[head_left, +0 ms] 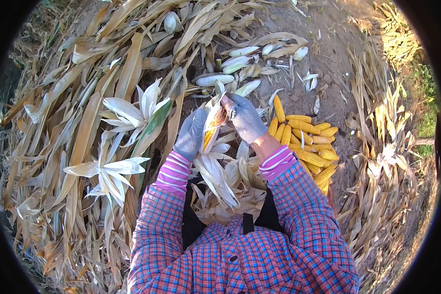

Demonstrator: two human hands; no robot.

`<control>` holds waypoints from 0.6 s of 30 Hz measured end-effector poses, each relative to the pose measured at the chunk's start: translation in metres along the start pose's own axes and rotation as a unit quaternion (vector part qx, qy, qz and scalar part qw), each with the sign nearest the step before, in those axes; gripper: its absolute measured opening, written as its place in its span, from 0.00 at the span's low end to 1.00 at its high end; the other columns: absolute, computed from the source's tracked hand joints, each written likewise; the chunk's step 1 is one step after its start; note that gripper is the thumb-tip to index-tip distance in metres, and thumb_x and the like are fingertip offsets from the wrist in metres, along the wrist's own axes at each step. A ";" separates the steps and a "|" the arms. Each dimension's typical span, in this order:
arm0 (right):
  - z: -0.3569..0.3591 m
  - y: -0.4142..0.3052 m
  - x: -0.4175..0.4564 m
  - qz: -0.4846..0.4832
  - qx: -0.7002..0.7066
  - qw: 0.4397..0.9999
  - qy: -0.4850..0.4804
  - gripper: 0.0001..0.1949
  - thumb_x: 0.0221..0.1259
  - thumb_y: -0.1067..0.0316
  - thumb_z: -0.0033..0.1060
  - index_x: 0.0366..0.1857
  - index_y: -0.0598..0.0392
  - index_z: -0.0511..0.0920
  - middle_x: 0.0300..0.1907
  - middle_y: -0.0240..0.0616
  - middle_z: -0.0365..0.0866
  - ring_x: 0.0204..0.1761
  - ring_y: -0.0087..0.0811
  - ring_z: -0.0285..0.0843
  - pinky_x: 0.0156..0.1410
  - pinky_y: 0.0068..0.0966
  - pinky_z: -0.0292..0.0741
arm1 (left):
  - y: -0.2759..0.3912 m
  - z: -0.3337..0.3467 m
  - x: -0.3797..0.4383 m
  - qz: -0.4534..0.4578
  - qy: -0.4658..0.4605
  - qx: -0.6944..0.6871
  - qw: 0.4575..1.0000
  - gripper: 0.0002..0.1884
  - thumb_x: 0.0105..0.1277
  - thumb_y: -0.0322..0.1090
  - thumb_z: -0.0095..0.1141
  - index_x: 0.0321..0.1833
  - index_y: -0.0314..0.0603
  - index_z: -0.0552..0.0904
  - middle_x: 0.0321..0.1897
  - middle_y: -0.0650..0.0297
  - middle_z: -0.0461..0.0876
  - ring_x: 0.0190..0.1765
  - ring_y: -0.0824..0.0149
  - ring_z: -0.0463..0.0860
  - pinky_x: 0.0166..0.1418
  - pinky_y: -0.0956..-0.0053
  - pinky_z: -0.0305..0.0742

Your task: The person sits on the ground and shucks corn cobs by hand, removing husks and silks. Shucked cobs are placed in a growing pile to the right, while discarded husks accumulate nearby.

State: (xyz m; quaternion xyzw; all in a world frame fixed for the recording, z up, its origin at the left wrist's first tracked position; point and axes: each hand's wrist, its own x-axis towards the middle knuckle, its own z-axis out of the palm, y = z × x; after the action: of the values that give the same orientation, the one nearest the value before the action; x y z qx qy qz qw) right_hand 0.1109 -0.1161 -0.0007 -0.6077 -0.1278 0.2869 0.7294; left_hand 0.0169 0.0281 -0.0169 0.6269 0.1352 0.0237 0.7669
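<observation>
A partly husked ear of corn (210, 137) stands between my two gloved hands, its yellow kernels showing through a gap in the pale husk. My left hand (192, 133) is closed around the ear's left side. At its upper end, my right hand (245, 117) has fingers and bare thumb pinched on the husk. Peeled husk leaves (215, 176) hang below the ear toward my lap. Just right of my right wrist lies a pile of bare yellow corn cobs (310, 157). Several unhusked ears (215, 80) rest on the ground beyond my hands.
Dry corn stalks and leaves (84, 128) cover the ground on the left. Two opened husks (108, 171) lie on them. Brown soil (329, 73) shows beyond the cob pile, and another band of dry stalks (371, 205) runs along the right. Loose husks (248, 205) lie between my knees.
</observation>
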 end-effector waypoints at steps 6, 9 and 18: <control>-0.011 0.005 0.010 -0.027 0.076 0.993 0.081 0.12 0.71 0.60 0.49 0.34 0.57 0.77 0.25 0.26 0.74 0.27 0.18 0.69 0.33 0.18 0.67 | 0.013 0.000 -0.003 -0.054 -0.090 0.259 0.960 0.28 0.57 0.43 0.69 0.56 0.36 0.74 0.46 0.62 0.80 0.48 0.73 0.75 0.54 0.75 0.71; -0.013 0.004 0.009 -0.016 0.144 0.987 0.072 0.11 0.71 0.59 0.50 0.35 0.55 0.76 0.25 0.27 0.73 0.27 0.18 0.69 0.32 0.18 0.67 | 0.010 -0.008 0.000 -0.045 -0.129 0.214 0.967 0.24 0.59 0.37 0.67 0.56 0.37 0.75 0.47 0.61 0.80 0.50 0.72 0.76 0.56 0.74 0.71; -0.003 0.011 0.012 0.052 0.367 0.921 0.117 0.11 0.73 0.57 0.46 0.38 0.52 0.74 0.29 0.29 0.75 0.27 0.22 0.70 0.37 0.23 0.74 | -0.001 0.013 0.004 0.147 0.048 0.359 0.920 0.25 0.63 0.31 0.58 0.63 0.37 0.69 0.55 0.50 0.76 0.58 0.58 0.77 0.61 0.69 0.70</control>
State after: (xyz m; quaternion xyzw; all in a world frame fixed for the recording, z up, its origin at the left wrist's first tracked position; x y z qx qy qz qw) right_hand 0.1190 -0.1109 -0.0140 -0.3321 0.1046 0.2780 0.8953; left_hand 0.0235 0.0164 -0.0160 0.8713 0.0777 0.1167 0.4703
